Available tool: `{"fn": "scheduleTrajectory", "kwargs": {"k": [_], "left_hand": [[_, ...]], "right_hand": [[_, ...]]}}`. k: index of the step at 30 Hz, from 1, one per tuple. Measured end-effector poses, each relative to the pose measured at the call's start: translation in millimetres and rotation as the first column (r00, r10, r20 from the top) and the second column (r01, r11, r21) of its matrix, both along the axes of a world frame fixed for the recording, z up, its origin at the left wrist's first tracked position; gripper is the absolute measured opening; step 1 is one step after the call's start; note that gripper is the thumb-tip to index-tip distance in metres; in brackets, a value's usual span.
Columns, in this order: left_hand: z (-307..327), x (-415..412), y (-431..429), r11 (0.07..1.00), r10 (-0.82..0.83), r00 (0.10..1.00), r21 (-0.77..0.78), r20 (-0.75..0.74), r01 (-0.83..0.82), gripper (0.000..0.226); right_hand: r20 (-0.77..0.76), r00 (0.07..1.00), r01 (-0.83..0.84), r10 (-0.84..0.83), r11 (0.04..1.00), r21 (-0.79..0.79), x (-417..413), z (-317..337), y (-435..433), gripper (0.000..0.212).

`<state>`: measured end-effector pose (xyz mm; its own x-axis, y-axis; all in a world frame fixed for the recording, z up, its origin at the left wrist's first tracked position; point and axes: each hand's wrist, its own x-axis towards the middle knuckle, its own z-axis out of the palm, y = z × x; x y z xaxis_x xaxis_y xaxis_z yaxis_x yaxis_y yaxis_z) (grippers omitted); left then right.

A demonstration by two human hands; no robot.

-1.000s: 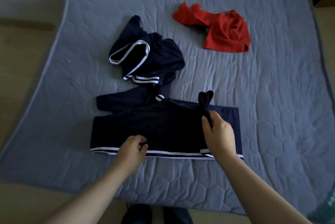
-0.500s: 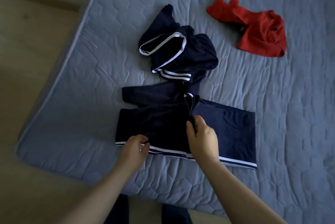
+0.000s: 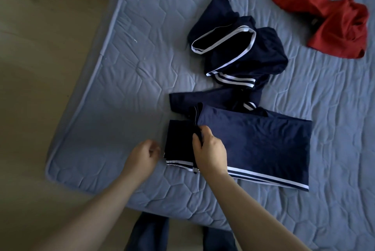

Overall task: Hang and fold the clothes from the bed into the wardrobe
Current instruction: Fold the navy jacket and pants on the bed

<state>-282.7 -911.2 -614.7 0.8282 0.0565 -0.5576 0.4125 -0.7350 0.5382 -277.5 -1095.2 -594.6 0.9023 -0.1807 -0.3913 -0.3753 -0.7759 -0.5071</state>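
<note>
Navy striped garment (image 3: 263, 145): the right hand (image 3: 211, 151) pinches a raised fold of it between thumb and curled fingers, near the cloth's left end. The left hand (image 3: 143, 156) is loosely curled and holds nothing, hovering just off that same end.

The garment lies flat on the bed (image 3: 142, 47), close to the bed's near edge, with its white-striped hem towards the person. Further up the bed sits a second navy heap (image 3: 243, 55), touching or overlapping the first. A red garment (image 3: 334, 27) lies well apart, towards the bed's far right.

The cloth looks thin, limp and light. It will sag and slide on itself, so it is best held at a hem or crease with both hands and smoothed flat after each fold.

A second ago the left hand pressed on the hem and the pinched fold stood towards the garment's right side. That hand has now let go, and the right hand has carried the fold across to the left.
</note>
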Motion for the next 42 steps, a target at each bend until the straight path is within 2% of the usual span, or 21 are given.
{"fn": "scheduleTrajectory", "kwargs": {"k": [10,15,21,24,26,28,31,33,35,37,39,42], "left_hand": [[-19.1,10.9,25.0,0.999,0.01,1.0,-0.046,-0.011,-0.011,0.021],[-27.2,11.4,27.5,0.998,0.005,1.0,-0.067,-0.024,-0.007,0.019],[-35.2,13.0,12.2,0.995,0.03,0.997,-0.096,-0.065,-0.036,0.021],[-37.7,18.2,-6.3,0.991,0.085,0.993,-0.097,-0.082,-0.093,0.034],[-40.5,20.1,-18.2,0.992,0.101,0.991,-0.066,-0.092,-0.107,0.034],[-45.5,20.1,-27.0,0.998,0.05,0.992,-0.018,-0.117,-0.053,0.029],[-50.1,22.1,-34.5,0.999,-0.007,0.992,0.046,-0.126,0.013,0.022],[-48.4,24.6,-36.8,0.998,0.021,0.995,0.067,-0.098,-0.014,0.02],[-41.1,25.1,-37.5,0.996,0.059,0.995,0.073,-0.078,-0.053,0.03],[-28.4,24.1,-41.1,0.997,0.011,0.999,0.071,-0.049,-0.007,0.042],[-15.0,21.8,-46.0,0.988,-0.112,0.994,0.107,0.016,0.11,0.047],[2.9,18.6,-62.8,0.96,-0.264,0.957,0.13,0.116,0.249,0.039]], "right_hand": [[-0.096,0.995,-0.037,0.034,0.999,-0.033,8.5,-27.1,39.6,0.028],[-0.228,0.969,-0.076,0.099,0.991,0.108,8.4,-35.4,51.3,0.043],[-0.15,0.989,0.018,-0.002,0.994,0.105,-1.2,-34.4,31.8,0.035],[-0.188,0.982,-0.007,0.033,0.991,0.137,-4.6,-36.1,20.7,0.037],[-0.215,0.975,-0.026,0.059,0.988,0.154,-5.6,-38.5,15.4,0.04],[-0.153,0.988,0.018,0.001,0.992,0.124,-6.6,-39.9,9.4,0.039],[-0.054,0.983,0.179,-0.175,0.981,0.074,-6.4,-41.6,-5.8,0.036],[-0.1,0.972,0.218,-0.211,0.974,0.058,-6.7,-42.9,-17.5,0.036],[-0.152,0.971,0.193,-0.187,0.981,0.03,-9.9,-42.1,-26.1,0.037],[-0.165,0.97,0.186,-0.179,0.982,0.023,-15.2,-35.6,-36.7,0.037],[-0.171,0.964,0.209,-0.203,0.978,0.019,-19.5,-30.3,-49.3,0.037],[-0.181,0.945,0.277,-0.272,0.961,0.002,-27.9,-20.9,-73.2,0.035]]}}
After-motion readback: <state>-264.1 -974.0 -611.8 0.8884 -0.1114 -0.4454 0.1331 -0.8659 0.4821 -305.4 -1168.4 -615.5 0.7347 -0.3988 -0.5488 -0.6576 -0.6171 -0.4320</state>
